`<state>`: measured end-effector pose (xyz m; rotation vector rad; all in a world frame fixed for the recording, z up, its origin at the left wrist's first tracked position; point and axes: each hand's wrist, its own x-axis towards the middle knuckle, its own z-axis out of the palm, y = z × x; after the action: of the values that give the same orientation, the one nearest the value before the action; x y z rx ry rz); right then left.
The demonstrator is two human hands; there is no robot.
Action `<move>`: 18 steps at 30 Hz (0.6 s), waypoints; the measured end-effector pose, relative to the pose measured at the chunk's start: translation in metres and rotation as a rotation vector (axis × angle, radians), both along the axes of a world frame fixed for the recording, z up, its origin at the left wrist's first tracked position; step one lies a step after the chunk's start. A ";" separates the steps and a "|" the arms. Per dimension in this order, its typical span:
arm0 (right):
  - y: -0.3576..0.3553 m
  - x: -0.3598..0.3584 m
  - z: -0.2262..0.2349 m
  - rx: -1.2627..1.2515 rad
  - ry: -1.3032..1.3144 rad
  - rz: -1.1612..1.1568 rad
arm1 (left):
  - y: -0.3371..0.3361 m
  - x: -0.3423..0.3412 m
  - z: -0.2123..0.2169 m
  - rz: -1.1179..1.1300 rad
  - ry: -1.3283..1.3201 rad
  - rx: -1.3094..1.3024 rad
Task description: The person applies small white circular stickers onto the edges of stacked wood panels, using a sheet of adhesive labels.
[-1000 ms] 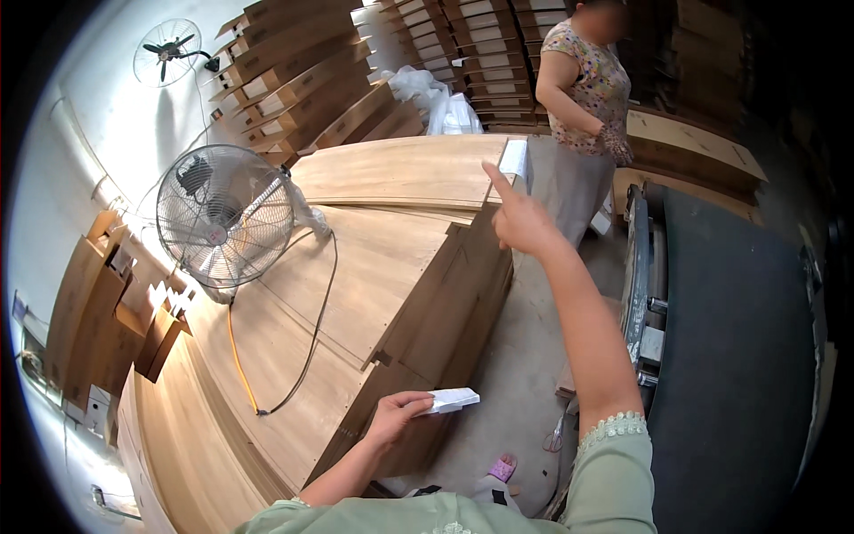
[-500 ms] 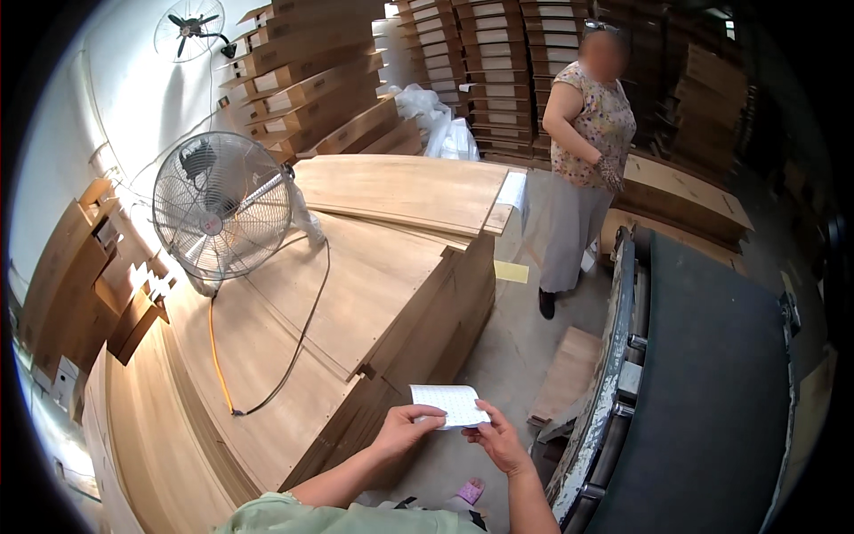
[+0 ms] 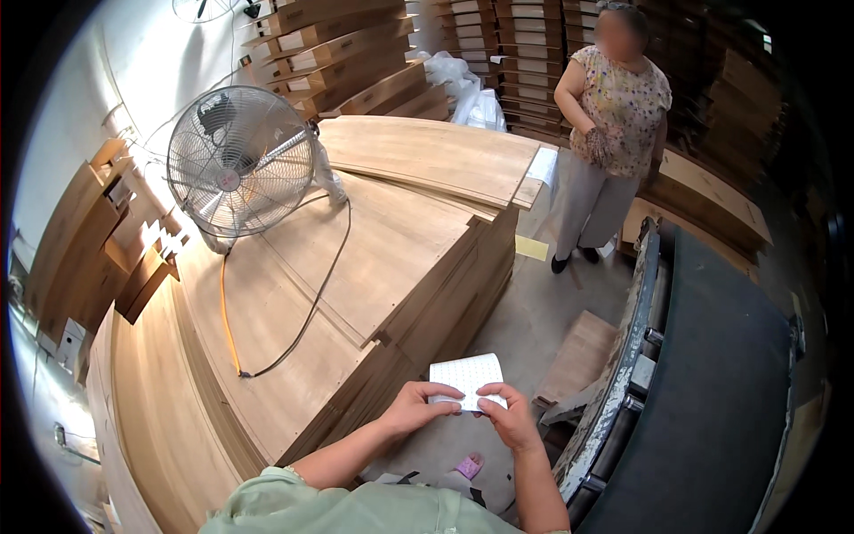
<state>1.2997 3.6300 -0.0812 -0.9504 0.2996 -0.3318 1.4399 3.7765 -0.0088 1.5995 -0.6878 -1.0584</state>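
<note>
A small white sheet (image 3: 466, 370) with rows of tiny marks is held up in front of my body, its upper part curling slightly. My left hand (image 3: 416, 409) pinches its lower left edge between thumb and fingers. At the lower right edge my right hand (image 3: 511, 420) grips it too, thumb on the face. The thumbs lie close together near the bottom of the sheet. Whether the marks are separate labels is too small to tell.
Stacked wooden panels (image 3: 302, 267) stand at my left, carrying a large fan (image 3: 240, 165) and its cable (image 3: 329, 294). A dark conveyor belt (image 3: 721, 374) runs along my right. Another person (image 3: 614, 116) stands beyond the panels. Boards (image 3: 578, 356) lie on the floor beside the conveyor.
My hands have come closer together on the sheet, which now stands more upright and faces me. My view has tilted down. The other person has turned more toward me.
</note>
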 end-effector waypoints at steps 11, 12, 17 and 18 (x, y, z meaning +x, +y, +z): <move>-0.022 0.008 0.014 -0.035 -0.011 -0.070 | -0.026 0.009 0.008 0.083 0.200 -0.049; -0.020 0.007 0.023 0.060 -0.079 -0.092 | -0.028 0.009 0.010 0.052 0.156 -0.066; -0.021 -0.011 0.024 -0.178 0.038 -0.070 | -0.033 0.001 0.012 0.013 0.145 0.016; -0.020 -0.010 0.023 -0.170 0.043 -0.082 | -0.033 0.001 0.011 0.004 0.100 -0.002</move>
<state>1.2893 3.6101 -0.0583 -1.1157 0.3543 -0.4174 1.4406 3.7437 0.0023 1.5351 -0.6182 -1.1269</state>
